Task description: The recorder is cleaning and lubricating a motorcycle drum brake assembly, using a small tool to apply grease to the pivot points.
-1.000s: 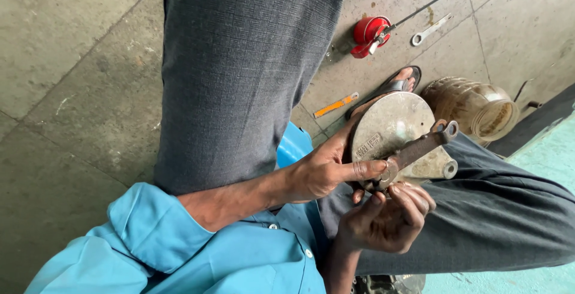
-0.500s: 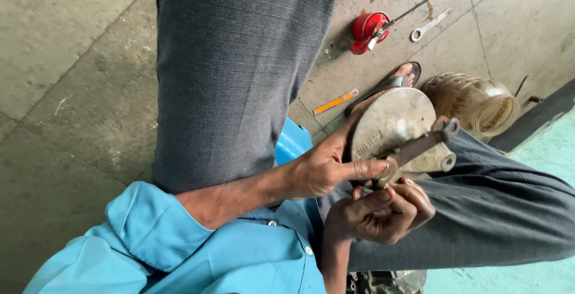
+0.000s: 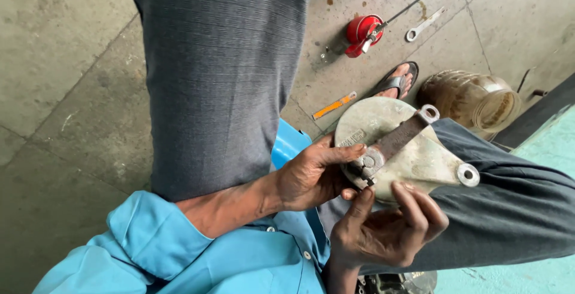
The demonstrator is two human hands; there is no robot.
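Observation:
A round grey metal plate (image 3: pixel 419 159) with a lug hole at one end carries a dark flat lever arm (image 3: pixel 400 136) pinned by a nut near its rim. It rests over my knee. My left hand (image 3: pixel 308 177) grips the plate's edge beside the nut, thumb on top. My right hand (image 3: pixel 386 231) is under the plate, palm up, with its fingertips touching the rim just below the nut. The plate's underside is hidden.
On the concrete floor lie a red oil can (image 3: pixel 361 30) with a long thin spout, a spanner (image 3: pixel 423 26) and an orange-yellow tool (image 3: pixel 333 106). A brownish jar (image 3: pixel 473 99) lies beside my sandalled foot (image 3: pixel 395 81). A blue seat (image 3: pixel 290 141) is under me.
The plate has turned a little, showing its lug end more. My right hand's fingers have uncurled and now reach up against the plate's rim. My left hand keeps its grip.

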